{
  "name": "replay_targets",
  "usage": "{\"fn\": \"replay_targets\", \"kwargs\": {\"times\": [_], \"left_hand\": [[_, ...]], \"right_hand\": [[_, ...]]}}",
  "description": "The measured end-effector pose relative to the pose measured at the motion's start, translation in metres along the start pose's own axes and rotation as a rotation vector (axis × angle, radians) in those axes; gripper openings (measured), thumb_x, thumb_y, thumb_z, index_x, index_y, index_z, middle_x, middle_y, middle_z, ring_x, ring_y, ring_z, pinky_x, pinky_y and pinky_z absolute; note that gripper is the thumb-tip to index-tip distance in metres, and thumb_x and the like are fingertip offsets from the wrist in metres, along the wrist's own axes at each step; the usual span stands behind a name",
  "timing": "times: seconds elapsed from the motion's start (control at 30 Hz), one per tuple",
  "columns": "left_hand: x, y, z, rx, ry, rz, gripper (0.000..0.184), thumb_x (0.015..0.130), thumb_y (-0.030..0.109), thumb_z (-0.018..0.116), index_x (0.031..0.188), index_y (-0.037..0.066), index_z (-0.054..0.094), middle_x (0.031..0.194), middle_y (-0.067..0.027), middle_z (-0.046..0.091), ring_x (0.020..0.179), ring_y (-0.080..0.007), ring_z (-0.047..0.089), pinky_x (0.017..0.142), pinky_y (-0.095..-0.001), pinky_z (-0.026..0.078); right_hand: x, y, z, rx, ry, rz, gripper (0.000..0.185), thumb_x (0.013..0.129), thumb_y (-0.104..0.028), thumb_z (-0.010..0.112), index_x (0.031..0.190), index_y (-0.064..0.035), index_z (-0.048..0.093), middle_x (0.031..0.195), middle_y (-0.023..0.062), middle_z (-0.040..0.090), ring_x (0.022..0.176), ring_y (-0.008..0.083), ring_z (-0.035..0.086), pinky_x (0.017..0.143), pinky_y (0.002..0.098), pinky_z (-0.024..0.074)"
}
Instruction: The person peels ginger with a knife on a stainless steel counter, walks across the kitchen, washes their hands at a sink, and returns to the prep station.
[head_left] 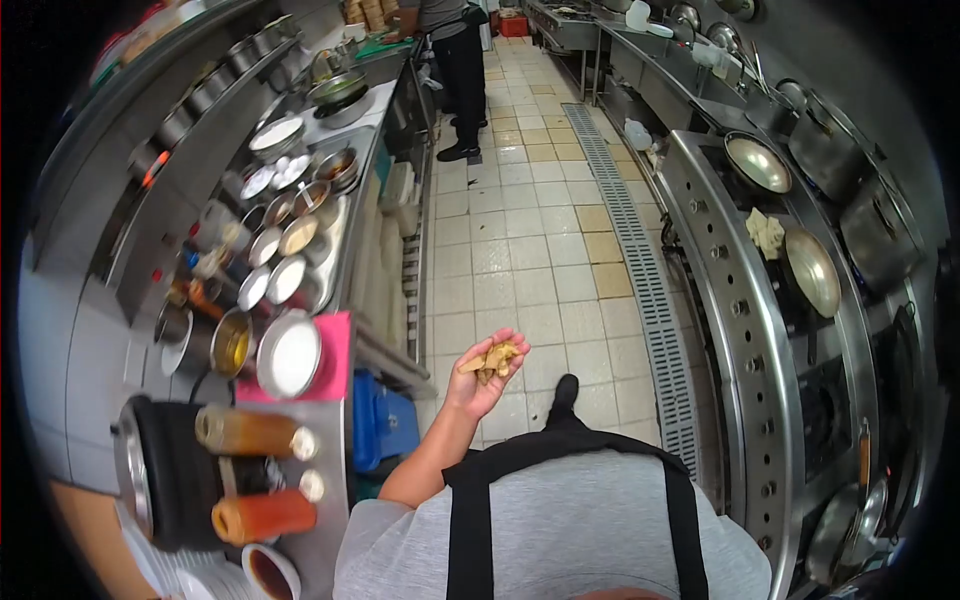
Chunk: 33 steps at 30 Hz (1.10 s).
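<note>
My left hand (482,388) is held out palm up over the tiled floor, its fingers curled around several light brown food pieces (492,362) that look like slices. Nothing else touches that hand. To its left is the counter with a pink board (335,350), on which a round container of white powder or liquid (290,354) stands. My right hand does not show anywhere in the frame.
A stove (735,310) with pans (812,270) and tall pots runs along the right. On the left counter are several bowls of ingredients, sauce bottles (265,515) and a rice cooker (150,470). Another person (458,80) stands ahead in the aisle. A blue bin (385,420) is under the counter.
</note>
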<state>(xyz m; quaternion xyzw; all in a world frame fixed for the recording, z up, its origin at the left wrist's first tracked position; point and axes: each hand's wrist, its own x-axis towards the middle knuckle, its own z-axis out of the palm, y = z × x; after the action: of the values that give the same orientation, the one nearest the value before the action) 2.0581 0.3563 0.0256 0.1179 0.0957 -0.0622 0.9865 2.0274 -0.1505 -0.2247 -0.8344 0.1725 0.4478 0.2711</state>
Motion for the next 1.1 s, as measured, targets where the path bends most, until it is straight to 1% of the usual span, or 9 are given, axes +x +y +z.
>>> {"fn": "replay_targets", "kwargs": {"times": [0.23,0.47,0.6,0.63,0.7,0.77,0.8,0.9,1.1], "left_hand": [[0.204,0.038,0.037,-0.067,0.036,0.016,0.04,0.088,0.012,0.044,0.126,-0.001,0.042,0.117,-0.0218,0.052,0.111,-0.036,0.051,0.093,-0.0405,0.048],[0.362,0.098,0.034,-0.072,0.172,0.206,0.04,0.089,0.009,0.044,0.128,0.003,0.042,0.117,-0.0214,0.052,0.107,-0.0367,0.053,0.091,-0.0399,0.049],[0.471,0.138,0.022,-0.087,0.232,0.159,0.035,0.09,0.012,0.043,0.124,0.0,0.044,0.117,-0.0211,0.052,0.106,-0.036,0.054,0.09,-0.0396,0.05],[0.503,0.154,0.028,-0.079,0.222,0.143,0.035,0.091,0.012,0.043,0.123,0.0,0.044,0.116,-0.021,0.053,0.106,-0.0358,0.054,0.09,-0.0394,0.05],[0.563,0.175,0.041,-0.081,0.21,0.105,0.034,0.091,0.013,0.043,0.122,-0.002,0.045,0.115,-0.0208,0.054,0.106,-0.0352,0.055,0.09,-0.0389,0.05],[0.631,0.193,0.06,-0.032,0.188,0.059,0.033,0.091,0.013,0.043,0.12,-0.003,0.046,0.113,-0.0206,0.055,0.106,-0.0348,0.055,0.09,-0.0383,0.05],[0.664,0.202,0.069,-0.007,0.18,0.039,0.033,0.092,0.014,0.043,0.119,-0.004,0.047,0.112,-0.0206,0.055,0.106,-0.0346,0.055,0.09,-0.0379,0.05],[0.765,0.222,0.093,0.041,0.1,-0.044,0.032,0.092,0.016,0.043,0.116,-0.005,0.049,0.112,-0.0207,0.056,0.107,-0.0342,0.055,0.09,-0.0375,0.05],[0.957,0.262,0.114,-0.05,0.024,-0.032,0.033,0.093,0.018,0.041,0.115,-0.006,0.049,0.114,-0.0224,0.055,0.109,-0.0348,0.054,0.091,-0.0386,0.049]], "right_hand": [[0.124,-0.137,-0.163,-0.007,0.001,0.013,0.019,0.08,-0.024,0.052,0.074,-0.0072,0.057,0.061,0.0058,0.054,0.048,0.0173,0.051,0.042,0.0314,0.0421],[0.275,-0.427,-0.334,0.022,0.139,-0.361,0.018,0.081,-0.024,0.052,0.071,-0.0087,0.056,0.057,0.0036,0.05,0.044,0.0145,0.046,0.039,0.0294,0.0392],[0.309,-0.563,-0.384,0.181,0.189,-0.588,0.019,0.083,-0.026,0.05,0.078,-0.0088,0.055,0.055,0.0015,0.048,0.042,0.0123,0.044,0.038,0.0282,0.0378],[0.314,-0.579,-0.388,0.188,0.218,-0.515,0.023,0.083,-0.029,0.05,0.084,-0.0069,0.056,0.057,0.0038,0.052,0.045,0.0142,0.049,0.04,0.0291,0.0402],[0.323,-0.592,-0.399,0.069,0.274,-0.478,0.027,0.078,-0.029,0.052,0.074,-0.0026,0.056,0.061,0.0071,0.056,0.05,0.0168,0.053,0.045,0.0317,0.0414],[0.351,-0.587,-0.415,0.001,0.193,-0.268,0.03,0.077,-0.031,0.053,0.075,-0.0016,0.058,0.064,0.0094,0.059,0.057,0.0203,0.058,0.054,0.0343,0.0461],[0.42,-0.544,-0.415,-0.28,0.409,-0.431,0.03,0.076,-0.03,0.052,0.077,-0.0017,0.061,0.066,0.0124,0.06,0.06,0.0229,0.061,0.057,0.0357,0.0482],[0.43,-0.547,-0.447,-0.102,0.154,-0.144,0.029,0.076,-0.029,0.052,0.078,-0.0021,0.061,0.067,0.0126,0.06,0.059,0.0226,0.061,0.055,0.0353,0.048],[0.512,-0.606,-0.539,-0.044,0.079,0.021,0.027,0.076,-0.028,0.052,0.079,-0.0028,0.061,0.068,0.013,0.061,0.058,0.0221,0.06,0.052,0.0345,0.0475]]}}
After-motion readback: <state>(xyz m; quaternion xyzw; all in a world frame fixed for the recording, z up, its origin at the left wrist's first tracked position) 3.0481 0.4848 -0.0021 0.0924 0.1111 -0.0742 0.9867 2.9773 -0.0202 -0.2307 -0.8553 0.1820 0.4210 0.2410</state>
